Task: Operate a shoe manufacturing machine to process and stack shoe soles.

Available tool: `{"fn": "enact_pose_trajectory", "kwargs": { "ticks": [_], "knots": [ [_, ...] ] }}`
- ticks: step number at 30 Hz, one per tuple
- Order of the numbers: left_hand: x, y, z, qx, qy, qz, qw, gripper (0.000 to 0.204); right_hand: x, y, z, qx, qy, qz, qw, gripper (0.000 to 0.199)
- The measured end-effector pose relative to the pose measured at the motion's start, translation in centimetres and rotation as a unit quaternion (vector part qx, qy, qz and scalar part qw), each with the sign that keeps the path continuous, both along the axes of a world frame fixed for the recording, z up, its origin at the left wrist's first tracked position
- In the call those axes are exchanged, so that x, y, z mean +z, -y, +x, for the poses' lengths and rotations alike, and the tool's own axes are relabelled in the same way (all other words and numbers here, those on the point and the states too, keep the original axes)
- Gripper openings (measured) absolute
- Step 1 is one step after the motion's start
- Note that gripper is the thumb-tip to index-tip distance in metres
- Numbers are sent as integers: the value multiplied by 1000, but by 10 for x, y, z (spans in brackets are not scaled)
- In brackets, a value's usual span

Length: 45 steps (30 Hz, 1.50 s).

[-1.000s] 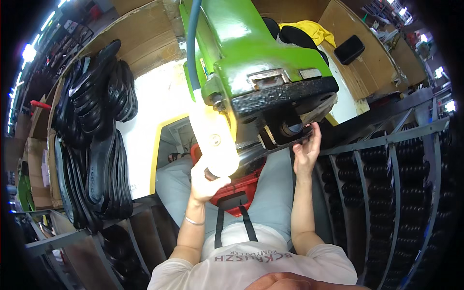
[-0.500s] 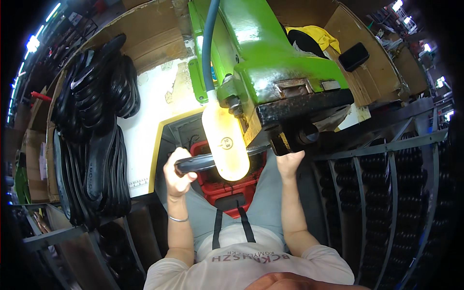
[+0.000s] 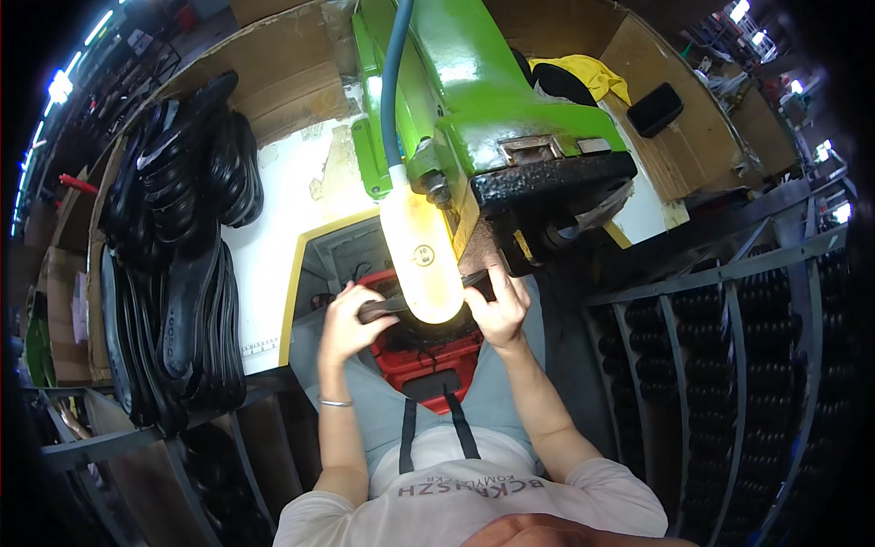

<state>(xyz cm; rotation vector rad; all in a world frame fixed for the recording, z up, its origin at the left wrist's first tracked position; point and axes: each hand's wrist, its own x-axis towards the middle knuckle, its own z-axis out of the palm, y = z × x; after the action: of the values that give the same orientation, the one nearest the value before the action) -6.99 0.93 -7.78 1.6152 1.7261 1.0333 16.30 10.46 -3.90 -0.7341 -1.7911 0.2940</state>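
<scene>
A shoe factory workshop, by all signs: big green machine [image 3: 492,109] with blue hose [image 3: 396,82], stacks of black soles [image 3: 182,255] on the left, metal racks [image 3: 729,328] full of dark parts, cardboard sheets [image 3: 283,73] behind.

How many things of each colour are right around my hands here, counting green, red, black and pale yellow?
Green: 1, the machine
Red: 1, the crate on the lap
Black: 1, the shoe sole, held by the left hand and right hand
Pale yellow: 1, the lamp shade
Total: 4
The stacked black soles at the left are too many to count.
</scene>
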Motion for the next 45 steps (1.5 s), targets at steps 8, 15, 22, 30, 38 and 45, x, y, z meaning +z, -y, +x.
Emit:
{"fn": "enact_pose_trajectory", "kwargs": {
  "ticks": [8, 15, 22, 30, 38, 45],
  "knots": [
    [-3, -34, 81, 47, 182, 155, 970, 31, -41, -3, 1, 9, -79, -16, 997, 67],
    [-58, -41, 110, 132, 255, 206, 936, 33, -165, 0, 19, 224, -359, -564, 709, 65],
    [-62, -53, 135, 167, 408, 217, 871, 33, -152, 3, 44, 190, -464, -562, 658, 58],
    [-45, -58, 119, 138, 202, 221, 944, 26, -60, -35, 94, -14, -346, -362, 866, 66],
    [32, -26, 79, 125, 334, 258, 898, 44, 7, -31, 95, -26, -178, -242, 954, 70],
    [26, 22, 23, 113, 432, 265, 854, 31, 8, -9, 55, 77, -192, -199, 958, 62]
  ]
}}
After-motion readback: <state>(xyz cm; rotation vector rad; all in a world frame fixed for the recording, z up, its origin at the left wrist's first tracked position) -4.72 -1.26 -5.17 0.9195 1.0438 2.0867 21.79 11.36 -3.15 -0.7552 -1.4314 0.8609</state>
